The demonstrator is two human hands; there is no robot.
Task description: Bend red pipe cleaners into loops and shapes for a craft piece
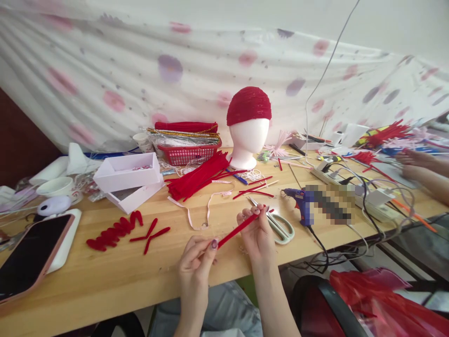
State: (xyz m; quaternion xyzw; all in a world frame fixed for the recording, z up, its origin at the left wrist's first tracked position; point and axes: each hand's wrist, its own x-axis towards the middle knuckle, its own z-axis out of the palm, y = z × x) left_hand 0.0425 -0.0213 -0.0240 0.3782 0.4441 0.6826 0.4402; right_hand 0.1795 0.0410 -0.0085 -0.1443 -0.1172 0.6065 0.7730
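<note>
A red pipe cleaner (pixel 238 229) stretches between my two hands above the table's front edge. My left hand (pixel 198 257) pinches its lower end between thumb and fingers. Its upper end is pinched by my right hand (pixel 258 229), which is in front of the scissors (pixel 283 229) with pale green handles. To the left lie a row of red fuzzy loops (pixel 114 231) and a few short bent red pieces (pixel 156 233). Behind my hands a thick bundle of red pipe cleaners (pixel 199 177) rests beside a pink measuring tape (pixel 208 210).
A white foam head (pixel 248 140) wears a red wrapped cap (pixel 249 106). A blue glue gun (pixel 304 206) and power strips (pixel 375 206) with cables lie right. A red basket (pixel 189 154), white box (pixel 128 172) and phone (pixel 33 255) stand left. Another person's hands (pixel 417 166) are at far right.
</note>
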